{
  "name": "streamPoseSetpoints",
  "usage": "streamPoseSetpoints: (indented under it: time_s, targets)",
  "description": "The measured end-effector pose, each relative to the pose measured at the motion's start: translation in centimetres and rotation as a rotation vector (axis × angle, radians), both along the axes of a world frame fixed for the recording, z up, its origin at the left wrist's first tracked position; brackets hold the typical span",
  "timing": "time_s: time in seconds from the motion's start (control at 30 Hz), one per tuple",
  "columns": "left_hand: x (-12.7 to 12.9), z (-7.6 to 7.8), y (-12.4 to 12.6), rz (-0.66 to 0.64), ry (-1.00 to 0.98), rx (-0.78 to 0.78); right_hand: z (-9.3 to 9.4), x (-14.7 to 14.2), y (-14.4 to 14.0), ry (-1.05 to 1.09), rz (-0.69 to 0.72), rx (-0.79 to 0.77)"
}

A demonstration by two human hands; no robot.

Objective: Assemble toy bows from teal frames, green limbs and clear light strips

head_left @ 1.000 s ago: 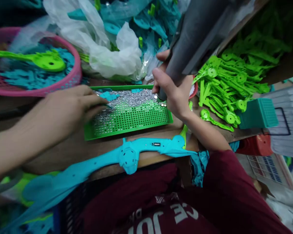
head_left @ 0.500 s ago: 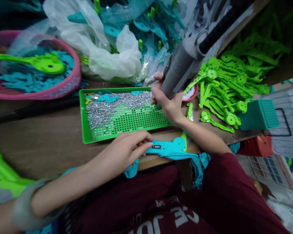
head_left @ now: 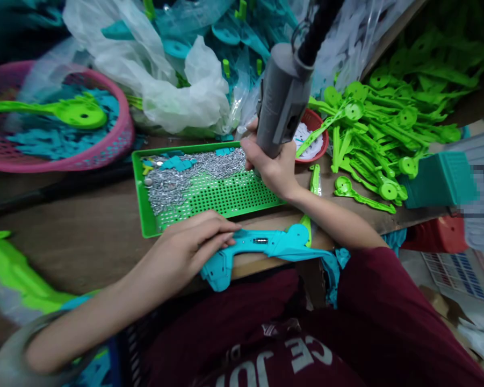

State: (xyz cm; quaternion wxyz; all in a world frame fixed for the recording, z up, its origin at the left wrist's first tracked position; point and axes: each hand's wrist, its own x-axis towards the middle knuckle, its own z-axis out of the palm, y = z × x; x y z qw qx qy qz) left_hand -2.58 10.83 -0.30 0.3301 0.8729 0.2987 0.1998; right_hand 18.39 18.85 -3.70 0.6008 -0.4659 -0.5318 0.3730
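Observation:
My right hand is wrapped round a grey electric screwdriver, which leans over the right end of the green perforated tray. The screwdriver's tip is hidden behind my hand. At the table's front edge lies a blue plastic toy gun shell, with a small dark slot holding a spring-like metal part in its middle. My left hand has its fingers closed on the shell's left end, near the handle. Small metal screws fill the tray's left and far side, with a few blue pieces on top.
A pink basket of blue pieces stands at left. Green plastic parts are heaped at right, beside a red bowl of white pieces and a teal box. Plastic bags and blue parts crowd the back.
My left hand has slid left along the shell, away from its slot, and the shell's handle now shows more. The screwdriver has swung more upright, moving slightly left.

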Motion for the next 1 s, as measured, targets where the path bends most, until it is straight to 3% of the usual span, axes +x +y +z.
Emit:
streamPoseSetpoints:
  time_s: [0.23,0.43,1.0]
  targets:
    - [1.0,-1.5,-1.1,-0.395,0.008,0.603,0.0,0.0,-0.3,-0.077,0.01,0.021]
    - [1.5,-1.0,0.0,-0.479,0.071,0.87,-0.1,0.0,-0.4,-0.144,0.026,0.103]
    - [1.7,-0.5,-0.6,-0.424,-0.02,0.828,-0.7,-0.2,-0.2,-0.146,0.034,0.111]
